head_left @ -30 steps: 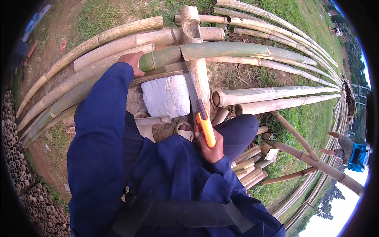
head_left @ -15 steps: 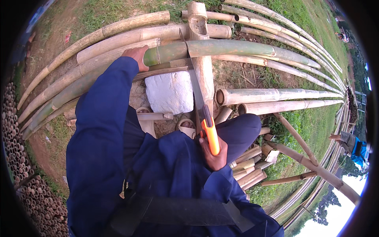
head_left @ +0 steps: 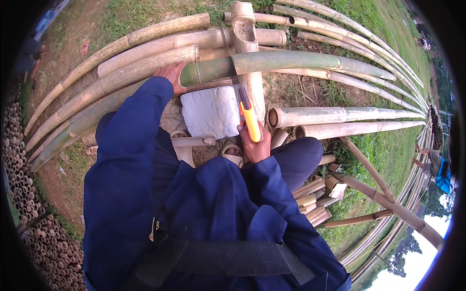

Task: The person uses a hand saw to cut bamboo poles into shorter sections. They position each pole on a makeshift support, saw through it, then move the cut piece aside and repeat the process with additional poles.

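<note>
A green bamboo pole [head_left: 286, 59] lies across in front of me, resting on an upright bamboo post [head_left: 251, 82]. My left hand [head_left: 171, 76] grips this pole around its left end, thumb along the near side. In my right hand [head_left: 257, 145] is a handsaw [head_left: 249, 120], held by its orange handle. The saw's thin blade crosses the pole just left of the post and looks set into it; how deep the cut goes, I cannot tell. Below the pole, between my feet and the post, sits a pale, squarish block [head_left: 208, 112].
More bamboo poles [head_left: 160, 41] lie to the left and long ones [head_left: 340, 116] stretch right. Short offcuts [head_left: 313, 201] are heaped beside my right knee. Stacked bamboo [head_left: 53, 247] stands at far left. A leaning bamboo frame [head_left: 393, 208] and another person [head_left: 441, 174] are at right.
My right hand has pushed the saw forward, away from me, so the handle is now closer to the pole. My left hand keeps its hold on the pole's end.
</note>
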The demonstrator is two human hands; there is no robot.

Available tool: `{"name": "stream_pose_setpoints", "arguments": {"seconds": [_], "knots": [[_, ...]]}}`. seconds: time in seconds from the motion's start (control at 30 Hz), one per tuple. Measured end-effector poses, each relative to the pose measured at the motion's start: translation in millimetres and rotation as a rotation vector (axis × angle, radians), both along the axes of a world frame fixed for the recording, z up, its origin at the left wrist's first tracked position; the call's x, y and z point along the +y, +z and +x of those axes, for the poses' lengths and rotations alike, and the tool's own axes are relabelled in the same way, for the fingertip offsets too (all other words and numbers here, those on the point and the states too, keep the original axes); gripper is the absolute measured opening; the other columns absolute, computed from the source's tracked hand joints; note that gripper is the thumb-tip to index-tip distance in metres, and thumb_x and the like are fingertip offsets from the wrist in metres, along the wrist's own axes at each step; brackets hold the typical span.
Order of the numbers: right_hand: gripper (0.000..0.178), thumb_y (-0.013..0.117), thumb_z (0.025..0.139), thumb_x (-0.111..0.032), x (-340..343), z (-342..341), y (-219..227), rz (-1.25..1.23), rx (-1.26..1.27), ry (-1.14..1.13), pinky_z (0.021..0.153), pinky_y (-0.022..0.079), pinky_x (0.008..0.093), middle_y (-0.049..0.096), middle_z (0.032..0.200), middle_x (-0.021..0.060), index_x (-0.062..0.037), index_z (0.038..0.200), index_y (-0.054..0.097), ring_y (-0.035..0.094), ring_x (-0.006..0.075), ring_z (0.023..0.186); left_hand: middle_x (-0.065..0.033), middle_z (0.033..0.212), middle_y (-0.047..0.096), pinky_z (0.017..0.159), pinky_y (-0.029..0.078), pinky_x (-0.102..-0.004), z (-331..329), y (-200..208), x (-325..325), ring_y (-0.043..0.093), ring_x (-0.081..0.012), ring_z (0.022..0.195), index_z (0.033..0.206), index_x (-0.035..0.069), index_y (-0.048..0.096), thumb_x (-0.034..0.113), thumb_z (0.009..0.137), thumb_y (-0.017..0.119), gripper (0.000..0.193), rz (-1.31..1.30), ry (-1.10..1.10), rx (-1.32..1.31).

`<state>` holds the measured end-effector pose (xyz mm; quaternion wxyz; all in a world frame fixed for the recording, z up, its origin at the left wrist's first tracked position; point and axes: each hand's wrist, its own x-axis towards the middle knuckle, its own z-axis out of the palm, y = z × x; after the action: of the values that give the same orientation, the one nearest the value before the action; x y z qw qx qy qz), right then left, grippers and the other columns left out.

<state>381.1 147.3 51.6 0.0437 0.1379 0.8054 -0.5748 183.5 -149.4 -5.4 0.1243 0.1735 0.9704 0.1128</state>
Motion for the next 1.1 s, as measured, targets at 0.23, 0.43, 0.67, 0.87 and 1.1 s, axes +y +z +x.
{"name": "stream_pose_setpoints", "arguments": {"seconds": [0.23,0.43,0.67,0.87,1.1], "knots": [[0.018,0.073,0.092,-0.012,4,-35,16,0.038,0.102,0.038,0.061,0.048,0.0334,0.064,0.071,0.0092,0.0047,0.096,0.068,0.054,0.0149,0.061,-0.0178,0.122,0.067,0.095,0.052,-0.0527,-2,17,-7,0.066,-0.0416,0.11,0.133,0.007,0.054,0.038,0.067,0.086,0.08,0.002,0.007,-0.032],[0.025,0.072,0.093,-0.005,21,71,38,0.072,0.141,-0.02,0.072,0.057,0.0308,0.073,0.088,0.01,0.0064,0.116,0.069,0.071,0.0129,0.079,-0.0179,0.122,0.067,0.097,0.051,-0.052,-7,20,-3,0.065,-0.0415,0.112,0.133,0.007,0.054,0.036,0.065,0.087,0.081,0.041,-0.012,-0.033],[0.018,0.073,0.092,-0.004,11,36,67,-0.139,-0.001,-0.034,0.07,0.055,0.0278,0.073,0.091,0.0075,0.0057,0.108,0.07,0.071,0.0124,0.078,-0.0212,0.122,0.069,0.101,0.05,-0.0488,-21,43,-9,0.065,-0.041,0.115,0.142,0.008,0.052,0.034,0.062,0.088,0.092,-0.033,0.033,-0.078],[0.023,0.07,0.095,-0.005,10,28,81,-0.099,-0.065,-0.049,0.064,0.058,0.0277,0.07,0.084,0.0077,0.0076,0.115,0.069,0.07,0.0115,0.073,-0.0217,0.119,0.07,0.099,0.051,-0.049,-7,36,-2,0.067,-0.0411,0.113,0.139,0.009,0.054,0.033,0.062,0.088,0.088,-0.087,-0.013,-0.078],[0.024,0.072,0.093,-0.006,25,67,112,-0.013,0.013,-0.049,0.072,0.054,0.0267,0.073,0.085,0.0068,0.0069,0.114,0.07,0.067,0.0103,0.078,-0.0203,0.12,0.07,0.099,0.052,-0.0487,-10,48,-8,0.066,-0.0418,0.114,0.135,0.008,0.055,0.036,0.062,0.088,0.084,0.02,0.022,-0.079]]}}
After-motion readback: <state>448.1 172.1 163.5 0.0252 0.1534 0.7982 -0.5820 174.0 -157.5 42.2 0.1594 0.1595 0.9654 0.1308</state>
